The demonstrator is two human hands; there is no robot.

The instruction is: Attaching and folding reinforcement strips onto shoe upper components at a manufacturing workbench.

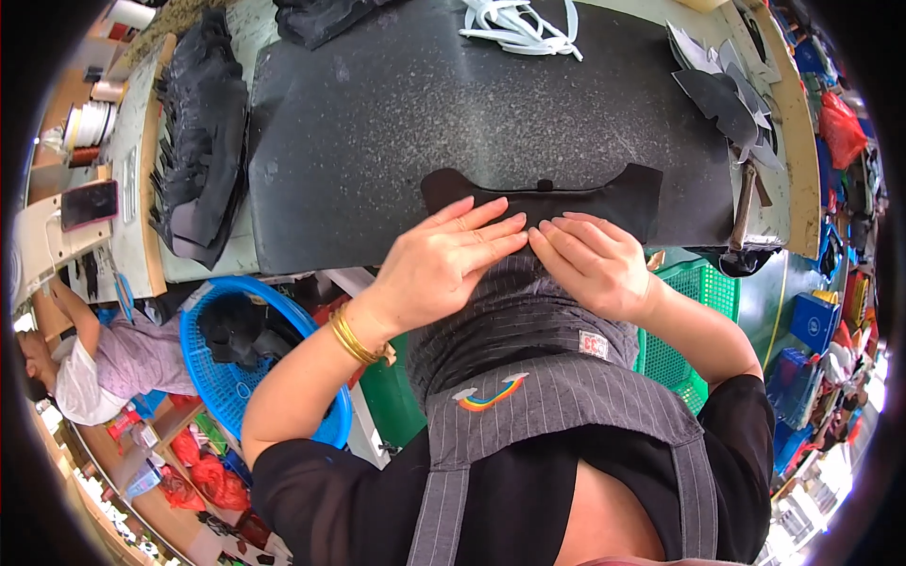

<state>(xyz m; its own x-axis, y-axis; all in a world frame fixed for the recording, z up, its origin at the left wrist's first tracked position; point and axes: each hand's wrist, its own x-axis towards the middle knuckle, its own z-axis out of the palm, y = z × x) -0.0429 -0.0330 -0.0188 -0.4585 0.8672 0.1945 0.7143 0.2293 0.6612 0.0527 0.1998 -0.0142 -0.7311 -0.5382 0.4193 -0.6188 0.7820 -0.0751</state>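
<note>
A black flat cut piece (566, 203) of leather-like sheet, with a curved far edge and a small tab in its middle, lies near the front edge of a speckled dark board (425, 113). My left hand (448, 250) bends over the piece's near edge, fingers long and close together. From the other side comes my right hand (595, 259), its fingers pressed together on the same edge. The fingertips of both hands almost meet at the middle. Both thumbs are mostly hidden, and so is the near edge under the fingers.
Stacked black pieces (203, 132) line the left side; white strips (524, 26) lie at the back. Grey and black scraps (727, 94) and a hammer-like tool (744, 203) are at right. Blue (203, 377) and green (694, 292) baskets stand below. Another person (123, 354) is at far left.
</note>
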